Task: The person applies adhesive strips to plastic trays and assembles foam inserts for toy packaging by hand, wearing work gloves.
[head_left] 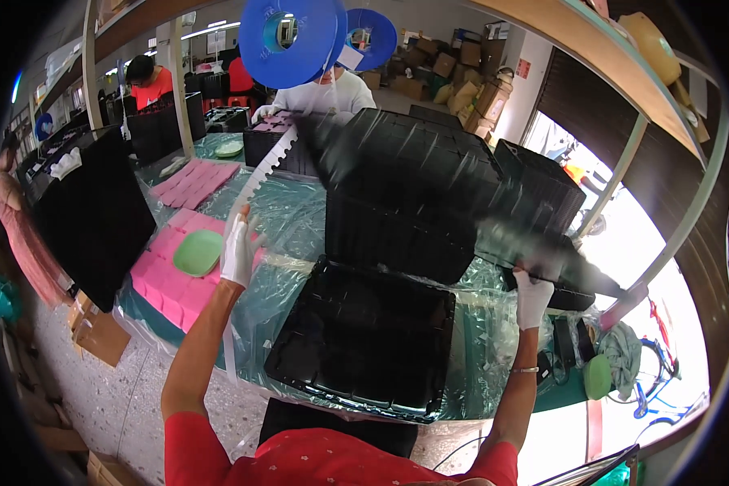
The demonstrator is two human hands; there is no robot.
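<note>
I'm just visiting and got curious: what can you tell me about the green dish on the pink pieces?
The green dish is pale, shallow and squarish with rounded corners, apparently plastic. It lies open side up, seemingly empty, on the pink pieces. The gloved left hand is close to its right side; whether they touch is unclear.

Three items on my feed. Black piece (pixel 535 243): up in the air, motion-blurred, slanting from the far side of the table (pixel 563 395) down toward the right edge; too smeared for me to call it tray or flat panel. Black tray (pixel 364 340): glossy, rectangular, shallow, raised rim, lies flat, open side up, at the middle of the near edge. White strip (pixel 267 168): narrow, slightly curved, notched along one side, rises above the left half; can't make out its top end.
</note>
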